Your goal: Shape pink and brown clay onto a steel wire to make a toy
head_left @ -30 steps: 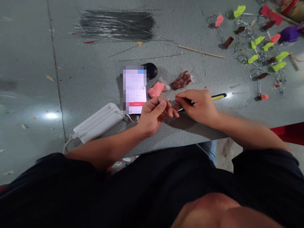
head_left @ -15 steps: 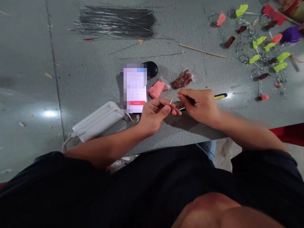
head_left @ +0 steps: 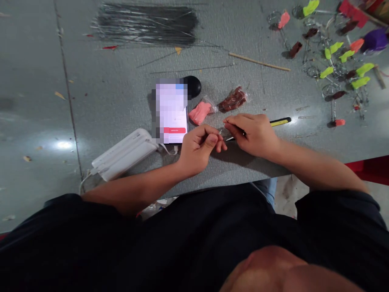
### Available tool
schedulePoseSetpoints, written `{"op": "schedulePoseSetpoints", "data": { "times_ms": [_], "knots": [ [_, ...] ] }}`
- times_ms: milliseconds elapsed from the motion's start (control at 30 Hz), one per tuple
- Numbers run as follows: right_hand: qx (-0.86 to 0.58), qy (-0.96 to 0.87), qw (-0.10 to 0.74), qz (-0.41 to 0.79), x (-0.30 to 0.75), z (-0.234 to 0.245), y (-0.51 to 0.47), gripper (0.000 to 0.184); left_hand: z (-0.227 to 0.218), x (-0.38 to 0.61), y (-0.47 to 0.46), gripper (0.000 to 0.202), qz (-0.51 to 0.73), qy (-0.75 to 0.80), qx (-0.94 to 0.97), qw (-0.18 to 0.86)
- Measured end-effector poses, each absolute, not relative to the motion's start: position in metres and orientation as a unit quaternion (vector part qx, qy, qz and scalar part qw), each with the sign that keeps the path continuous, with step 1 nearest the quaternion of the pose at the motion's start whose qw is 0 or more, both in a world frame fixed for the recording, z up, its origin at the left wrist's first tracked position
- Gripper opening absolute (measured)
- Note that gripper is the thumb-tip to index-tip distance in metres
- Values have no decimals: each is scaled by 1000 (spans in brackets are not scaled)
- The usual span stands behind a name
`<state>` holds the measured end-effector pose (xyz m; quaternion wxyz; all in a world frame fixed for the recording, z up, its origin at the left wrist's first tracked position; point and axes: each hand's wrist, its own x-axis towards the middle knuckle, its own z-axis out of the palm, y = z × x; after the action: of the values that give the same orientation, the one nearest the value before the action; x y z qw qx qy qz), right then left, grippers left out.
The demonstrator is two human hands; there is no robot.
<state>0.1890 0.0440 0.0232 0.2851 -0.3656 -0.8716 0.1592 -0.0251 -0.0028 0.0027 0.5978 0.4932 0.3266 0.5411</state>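
My left hand [head_left: 199, 148] is closed, thumb against index finger, on a thin, pale, wire-like piece [head_left: 220, 132] whose end pokes out past the fingertips. Facing it from the right, my right hand [head_left: 253, 134] has thumb and index finger pinched close to that end; whatever lies between them is too small to make out. Beneath the right hand is a yellow and black utility knife [head_left: 281, 121], its middle hidden by the hand. Just beyond the hands lie a pink lump of clay in clear wrap [head_left: 200, 112] and a brown lump in clear wrap [head_left: 233, 100].
A lit phone [head_left: 172, 109] rests on a black rounded object [head_left: 193, 86], cabled near a white power bank [head_left: 124, 154]. Further back lie a bundle of thin wires [head_left: 146, 24] and a wooden stick [head_left: 259, 62]. Twisted wire pieces with coloured clay [head_left: 332, 50] spread at the right.
My right hand's fingertips have shifted slightly left and down, closer to the left fingertips. The piece in my left hand shows less brightly. The view has shifted slightly.
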Motion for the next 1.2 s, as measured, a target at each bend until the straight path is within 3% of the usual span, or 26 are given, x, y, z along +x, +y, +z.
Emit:
{"op": "schedulePoseSetpoints", "data": {
  "times_ms": [433, 633, 967, 1200],
  "knots": [
    [-366, -841, 347, 196, 188, 27, 42, 32, 10, -23, -3, 44, 524, 306, 419, 676],
    [-329, -861, 323, 217, 192, 28, 47, 40, 11, -24, -5, 35, 528, 292, 427, 673],
    [-301, -873, 328, 199, 195, 28, 52, 28, 11, -24, -7, 26, 533, 267, 440, 671],
    [-267, -903, 289, 172, 200, 27, 56, 38, 8, -25, -7, 19, 517, 260, 431, 692]
  ]
}}
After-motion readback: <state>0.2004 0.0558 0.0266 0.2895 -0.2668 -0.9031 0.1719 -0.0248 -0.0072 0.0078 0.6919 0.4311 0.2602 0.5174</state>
